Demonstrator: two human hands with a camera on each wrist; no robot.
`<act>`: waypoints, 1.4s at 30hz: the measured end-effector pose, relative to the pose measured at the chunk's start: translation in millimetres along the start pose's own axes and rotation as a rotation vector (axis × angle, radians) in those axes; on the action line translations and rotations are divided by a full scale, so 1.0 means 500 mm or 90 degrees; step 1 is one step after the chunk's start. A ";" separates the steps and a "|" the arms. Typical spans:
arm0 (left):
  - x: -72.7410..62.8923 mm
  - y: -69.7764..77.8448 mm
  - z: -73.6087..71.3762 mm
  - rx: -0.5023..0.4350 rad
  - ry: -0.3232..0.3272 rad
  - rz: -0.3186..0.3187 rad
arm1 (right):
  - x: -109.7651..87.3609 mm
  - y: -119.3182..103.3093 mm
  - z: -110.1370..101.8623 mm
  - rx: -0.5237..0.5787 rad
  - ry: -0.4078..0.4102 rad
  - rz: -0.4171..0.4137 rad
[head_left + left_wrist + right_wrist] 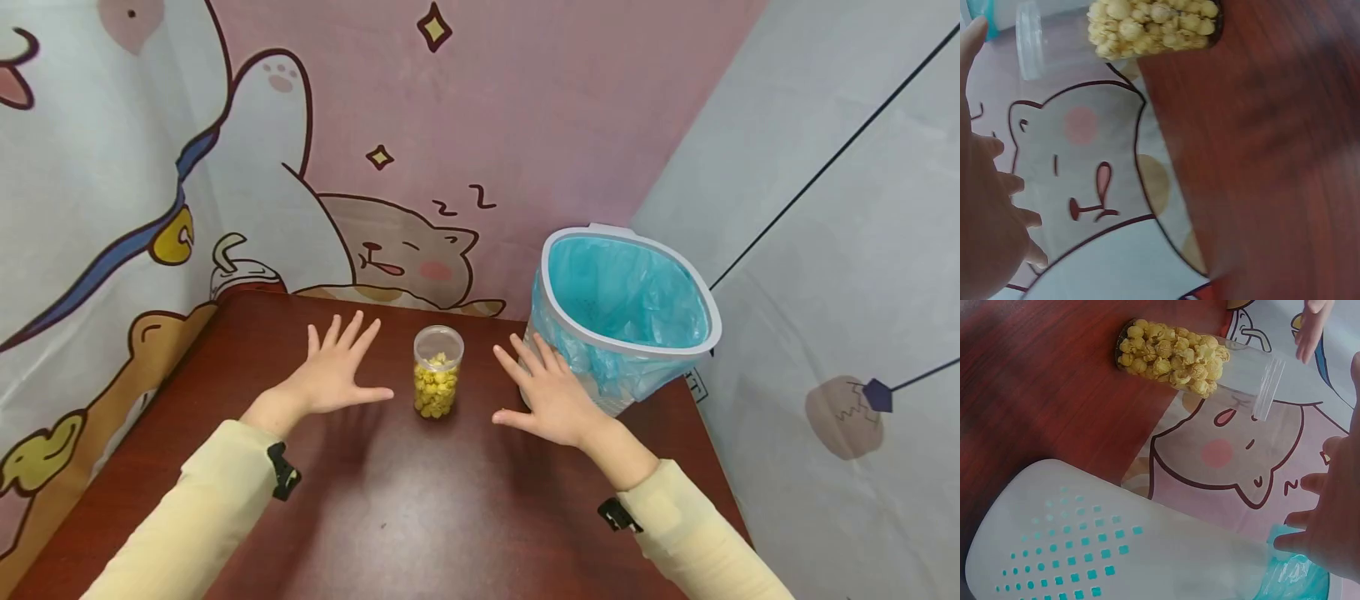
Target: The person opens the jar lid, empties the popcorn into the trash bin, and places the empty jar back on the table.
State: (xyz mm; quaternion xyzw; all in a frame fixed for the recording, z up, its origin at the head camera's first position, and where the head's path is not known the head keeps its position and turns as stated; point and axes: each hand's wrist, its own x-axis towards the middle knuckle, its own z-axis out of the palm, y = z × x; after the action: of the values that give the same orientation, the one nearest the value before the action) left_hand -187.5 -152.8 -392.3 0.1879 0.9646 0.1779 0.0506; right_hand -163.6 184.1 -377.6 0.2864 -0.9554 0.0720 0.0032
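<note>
A clear plastic jar [436,385] of yellow popcorn stands upright on the table between my two hands. Popcorn [1169,355] fills its lower part, as the right wrist view shows. My left hand [330,375] hovers to the jar's left, fingers spread and holding nothing. On the other side, my right hand [551,400] is held up with spread fingers, also free of any object, in front of a white waste bin [600,333]. Neither hand touches the jar [1147,31]. Whether the jar's top has a lid on it I cannot tell.
A blue plastic bag [637,287] lines the bin, which stands at the table's back right. The dark red-brown table [420,517] meets a pink cartoon-printed backdrop [525,108] behind and pale cloth [847,275] at the right.
</note>
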 end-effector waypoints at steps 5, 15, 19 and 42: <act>0.015 -0.021 0.023 -0.052 0.002 -0.021 | -0.002 -0.001 0.000 -0.007 -0.001 -0.004; 0.056 -0.022 0.077 -0.144 -0.015 -0.041 | -0.005 0.000 -0.002 -0.002 -0.005 -0.006; 0.074 -0.015 0.100 -0.172 -0.030 -0.056 | -0.006 0.002 -0.002 -0.001 -0.004 -0.005; 0.141 0.020 0.230 -0.304 -0.029 -0.116 | -0.008 0.005 -0.001 0.004 -0.013 -0.009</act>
State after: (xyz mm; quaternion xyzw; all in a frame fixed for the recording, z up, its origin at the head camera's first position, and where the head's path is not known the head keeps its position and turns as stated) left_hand -230.3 -80.3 -497.9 0.0866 0.9069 0.3910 0.1310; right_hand -161.6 188.4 -377.8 0.2940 -0.9531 0.0719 -0.0065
